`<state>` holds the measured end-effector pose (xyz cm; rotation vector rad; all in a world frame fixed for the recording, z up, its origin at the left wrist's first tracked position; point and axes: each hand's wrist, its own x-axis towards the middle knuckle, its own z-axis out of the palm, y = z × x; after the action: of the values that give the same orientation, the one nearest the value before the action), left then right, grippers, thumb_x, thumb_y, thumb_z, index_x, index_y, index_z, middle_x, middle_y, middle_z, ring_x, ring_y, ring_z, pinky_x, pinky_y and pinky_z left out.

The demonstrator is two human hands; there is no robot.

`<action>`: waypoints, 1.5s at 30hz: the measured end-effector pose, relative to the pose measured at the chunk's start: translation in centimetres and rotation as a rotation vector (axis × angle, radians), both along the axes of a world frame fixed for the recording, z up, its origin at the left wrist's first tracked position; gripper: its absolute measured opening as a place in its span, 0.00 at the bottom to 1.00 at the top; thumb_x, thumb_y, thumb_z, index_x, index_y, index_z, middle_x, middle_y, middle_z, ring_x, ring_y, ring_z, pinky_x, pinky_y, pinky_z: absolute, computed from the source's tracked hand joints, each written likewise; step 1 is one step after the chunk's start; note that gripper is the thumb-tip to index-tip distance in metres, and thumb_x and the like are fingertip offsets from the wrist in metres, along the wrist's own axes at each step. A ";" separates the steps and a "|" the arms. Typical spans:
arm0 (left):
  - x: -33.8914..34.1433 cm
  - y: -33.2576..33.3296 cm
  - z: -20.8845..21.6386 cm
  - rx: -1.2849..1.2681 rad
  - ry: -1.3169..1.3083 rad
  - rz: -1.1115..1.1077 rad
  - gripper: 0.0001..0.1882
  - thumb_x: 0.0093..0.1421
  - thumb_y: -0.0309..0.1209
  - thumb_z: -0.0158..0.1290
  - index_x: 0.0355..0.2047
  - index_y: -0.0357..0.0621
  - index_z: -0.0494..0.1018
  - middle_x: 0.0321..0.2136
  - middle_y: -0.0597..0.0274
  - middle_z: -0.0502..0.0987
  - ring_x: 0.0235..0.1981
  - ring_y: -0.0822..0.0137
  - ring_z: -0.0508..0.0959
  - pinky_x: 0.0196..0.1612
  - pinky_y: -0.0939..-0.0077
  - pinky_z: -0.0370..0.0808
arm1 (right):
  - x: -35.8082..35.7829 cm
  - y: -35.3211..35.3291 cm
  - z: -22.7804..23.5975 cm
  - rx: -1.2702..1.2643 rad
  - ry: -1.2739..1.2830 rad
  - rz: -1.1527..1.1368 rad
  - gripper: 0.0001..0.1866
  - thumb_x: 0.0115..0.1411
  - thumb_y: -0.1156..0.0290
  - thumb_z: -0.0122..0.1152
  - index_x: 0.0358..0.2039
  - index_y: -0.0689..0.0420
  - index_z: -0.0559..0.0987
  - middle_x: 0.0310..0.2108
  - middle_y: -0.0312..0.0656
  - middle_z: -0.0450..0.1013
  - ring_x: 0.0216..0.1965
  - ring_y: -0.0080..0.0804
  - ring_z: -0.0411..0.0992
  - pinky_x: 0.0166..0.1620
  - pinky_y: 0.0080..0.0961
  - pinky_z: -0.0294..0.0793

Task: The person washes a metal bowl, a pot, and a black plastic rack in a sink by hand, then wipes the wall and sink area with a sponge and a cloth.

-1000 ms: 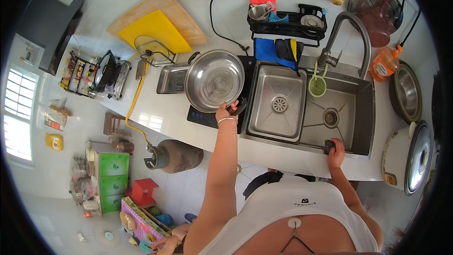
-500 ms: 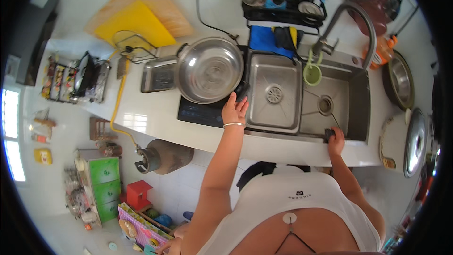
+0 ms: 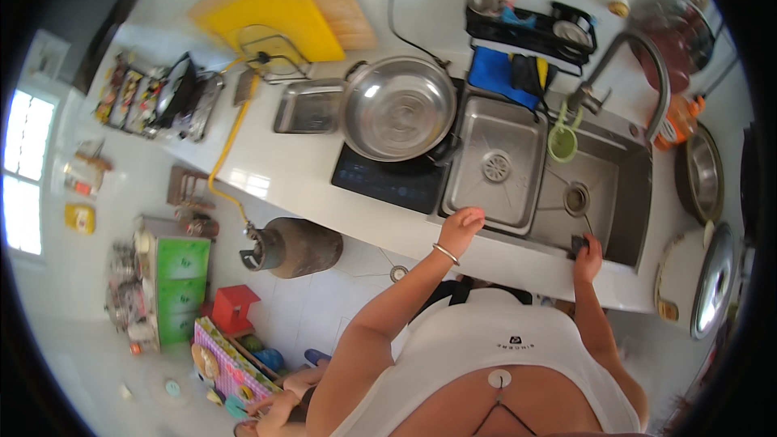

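My left hand (image 3: 461, 229), with a bangle at its wrist, hovers by the front edge of the left sink basin (image 3: 483, 186). Its fingers are curled together and nothing shows in them. At the front rim of the right basin (image 3: 613, 190), my right hand (image 3: 590, 259) grips a small dark scrubbing pad (image 3: 577, 244). A wide steel pan (image 3: 398, 109) with black handles sits on the black cooktop (image 3: 388, 180), left of the sink, touched by neither hand. A green strainer cup (image 3: 562, 143) hangs from the faucet (image 3: 595, 97) over the divider.
Left of the pan lie a steel tray (image 3: 307, 107) and a glass lid (image 3: 273, 57), before yellow and wooden boards (image 3: 275, 20). A blue cloth (image 3: 502, 77) hangs behind the sink. To the right stand an orange bottle (image 3: 678, 123) and a lidded pot (image 3: 684, 271). Below is a gas cylinder (image 3: 303, 247).
My left hand has left the pan's handle and moved right and toward me, to the sink's front edge. My right hand stays at the right basin's rim with the pad. The view has shifted.
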<state>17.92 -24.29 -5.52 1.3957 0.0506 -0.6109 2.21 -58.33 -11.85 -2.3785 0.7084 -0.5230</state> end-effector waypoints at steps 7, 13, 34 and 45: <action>-1.0 7.2 4.4 0.109 0.068 0.257 0.12 0.59 0.32 0.52 0.41 0.38 0.73 0.37 0.55 0.79 0.38 0.65 0.80 0.40 0.79 0.74 | -1.0 -0.7 -1.8 0.156 -0.092 -0.001 0.18 0.53 0.81 0.43 0.43 0.60 0.77 0.42 0.48 0.73 0.45 0.46 0.71 0.50 0.34 0.69; 3.1 15.9 7.7 0.147 -0.027 0.491 0.12 0.59 0.31 0.51 0.41 0.38 0.73 0.34 0.55 0.80 0.32 0.66 0.81 0.35 0.77 0.75 | 2.4 3.1 2.1 0.282 -0.264 0.080 0.20 0.51 0.85 0.41 0.42 0.62 0.76 0.42 0.47 0.73 0.45 0.40 0.71 0.52 0.30 0.67; 55.5 47.4 6.0 0.950 -0.707 0.833 0.24 0.48 0.37 0.62 0.43 0.35 0.73 0.33 0.47 0.78 0.32 0.56 0.79 0.35 0.67 0.75 | 12.2 25.9 -0.5 -0.034 -0.013 -0.050 0.20 0.50 0.81 0.41 0.44 0.59 0.73 0.43 0.49 0.70 0.47 0.52 0.66 0.54 0.40 0.63; 60.1 45.7 8.4 0.716 -0.363 0.839 0.19 0.45 0.32 0.62 0.35 0.34 0.72 0.28 0.45 0.78 0.20 0.61 0.80 0.23 0.69 0.78 | 13.3 27.5 0.0 -0.130 0.064 -0.144 0.18 0.50 0.76 0.42 0.42 0.61 0.72 0.40 0.52 0.69 0.44 0.56 0.65 0.51 0.42 0.64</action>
<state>78.04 21.41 2.83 1.9593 0.5779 0.4141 15.52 -30.86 -11.86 -2.4864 0.9043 -0.5713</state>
